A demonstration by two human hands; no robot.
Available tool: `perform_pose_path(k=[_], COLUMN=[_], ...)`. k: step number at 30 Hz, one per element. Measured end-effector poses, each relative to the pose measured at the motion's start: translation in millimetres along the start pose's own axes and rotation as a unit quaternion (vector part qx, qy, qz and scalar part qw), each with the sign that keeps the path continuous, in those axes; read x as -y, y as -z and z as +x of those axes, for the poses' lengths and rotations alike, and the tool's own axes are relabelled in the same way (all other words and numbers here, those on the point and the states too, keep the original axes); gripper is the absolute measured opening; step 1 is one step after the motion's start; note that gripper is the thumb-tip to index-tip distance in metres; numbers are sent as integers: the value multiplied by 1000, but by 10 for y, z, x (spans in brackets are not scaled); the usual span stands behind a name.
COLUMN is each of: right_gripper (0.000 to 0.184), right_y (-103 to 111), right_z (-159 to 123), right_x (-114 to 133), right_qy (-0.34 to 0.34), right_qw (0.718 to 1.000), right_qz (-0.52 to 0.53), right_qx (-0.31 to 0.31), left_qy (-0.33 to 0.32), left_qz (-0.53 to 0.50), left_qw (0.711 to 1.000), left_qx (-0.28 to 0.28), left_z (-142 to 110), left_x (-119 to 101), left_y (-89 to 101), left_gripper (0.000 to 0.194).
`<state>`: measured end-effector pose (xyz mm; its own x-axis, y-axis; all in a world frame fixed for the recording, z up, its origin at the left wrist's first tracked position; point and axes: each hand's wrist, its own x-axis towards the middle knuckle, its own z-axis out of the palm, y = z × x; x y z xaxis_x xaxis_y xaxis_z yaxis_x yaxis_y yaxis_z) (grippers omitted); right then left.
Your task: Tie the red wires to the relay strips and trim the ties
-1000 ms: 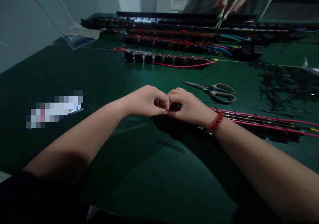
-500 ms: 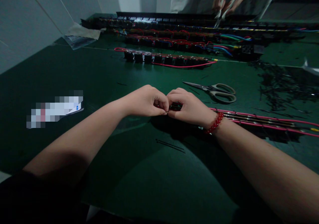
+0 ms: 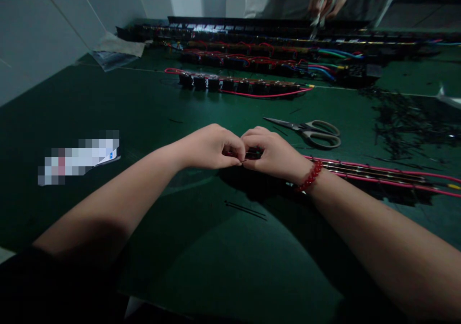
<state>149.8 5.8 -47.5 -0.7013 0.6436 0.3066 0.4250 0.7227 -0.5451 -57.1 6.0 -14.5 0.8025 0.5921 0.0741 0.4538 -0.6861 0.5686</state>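
You have a smooth green surface [image 3: 194, 256] with a soft, dull sheen. Your scissors [image 3: 306, 129] pair grey metal blades with matt handles that look plastic. The wired assembly [image 3: 374, 173] beside your wrist shows shiny metallic strips and smooth, plastic-looking pink-red wire covering. Your red bracelet [image 3: 311, 179] has glossy, polished beads. The black ties [image 3: 247, 210] look like thin plastic; the dark strip [image 3: 244, 160] at your fingertips is too small to judge.

On my operator here I see a plain black sleeve [image 3: 61, 285] ending above the left forearm, a bracelet [image 3: 310, 177] of round, glossy red beads on the right wrist, both hands [image 3: 212, 147] bare, no gloves.
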Motion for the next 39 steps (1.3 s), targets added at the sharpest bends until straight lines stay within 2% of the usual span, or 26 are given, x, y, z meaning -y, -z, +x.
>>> perform_pose_path(k=[7,10,15,39], right_gripper=[5,3,3,1], right_y=[11,15,21,17], right_z=[13,14,8,9], right_x=[22,37,55,48], right_qy=[-29,-46,-55,-49], right_qw=[1000,999,998,999], right_qz=[-6,-9,-2,-2], right_qx=[4,-4,-18,-13], left_qy=[-23,-21,0,10], left_qz=[44,41,57,58], left_qw=[999,999,998,998], left_qx=[21,6,-20,-23], left_z=[1,3,17,39], left_x=[19,31,51,81], left_y=[20,9,-17,-23], left_gripper=[16,23,12,8])
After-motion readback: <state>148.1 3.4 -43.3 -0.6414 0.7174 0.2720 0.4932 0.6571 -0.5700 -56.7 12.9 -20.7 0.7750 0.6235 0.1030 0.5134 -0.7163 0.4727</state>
